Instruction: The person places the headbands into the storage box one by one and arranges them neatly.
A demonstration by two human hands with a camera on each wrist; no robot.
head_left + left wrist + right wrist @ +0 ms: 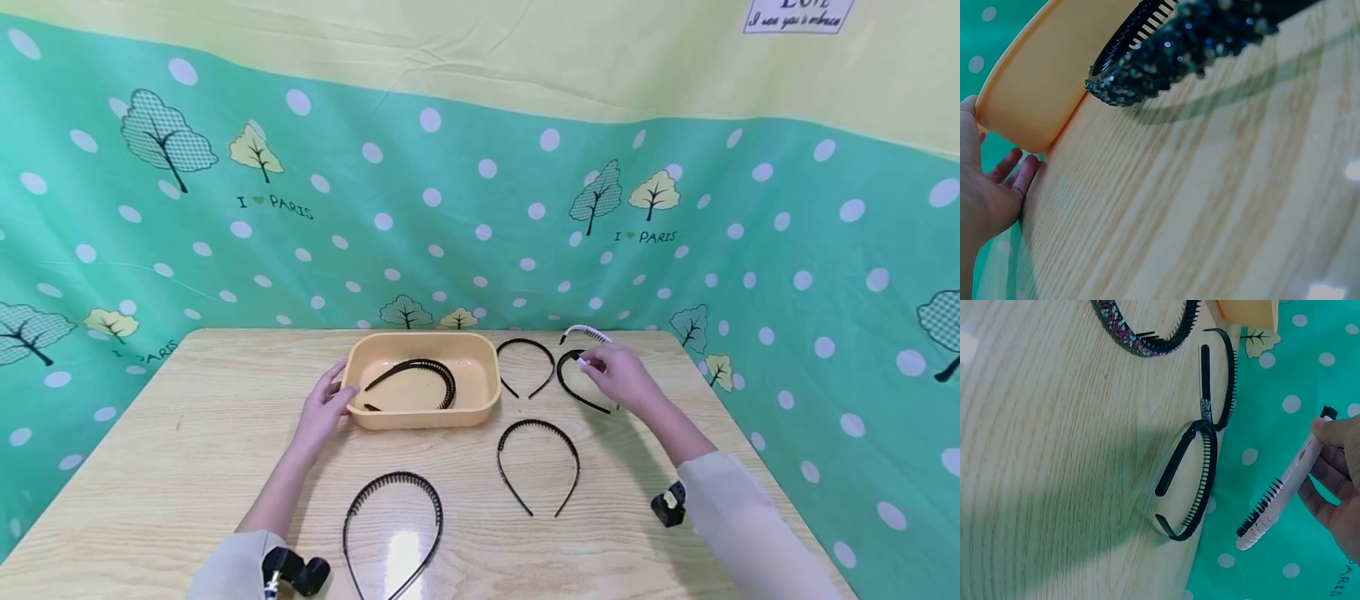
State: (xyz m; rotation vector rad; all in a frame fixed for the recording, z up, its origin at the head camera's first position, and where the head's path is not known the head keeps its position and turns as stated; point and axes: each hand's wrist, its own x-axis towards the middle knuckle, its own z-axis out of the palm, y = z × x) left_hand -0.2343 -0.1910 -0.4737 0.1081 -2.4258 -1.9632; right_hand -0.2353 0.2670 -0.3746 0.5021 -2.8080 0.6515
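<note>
My right hand (624, 379) pinches a white headband (1275, 503) with black teeth near one end, thumb against fingers, raised above the table's back right. Below it lies a black toothed headband (564, 382). My left hand (322, 408) holds the left end of a pale orange plastic tub (420, 420), thumb over the rim and the other fingers outside the wall. Inside the tub is a dark headband (451, 385), its lower part partly hidden by the front wall. In the left wrist view, the left hand's lower fingers (1022, 175) are spread beside the tub.
Another black headband (525, 341) lies just right of the tub. Two glittery headbands lie nearer the front, one at right (576, 458) and one at left (440, 508). A green and yellow printed cloth (450, 200) hangs behind the wooden table (210, 400).
</note>
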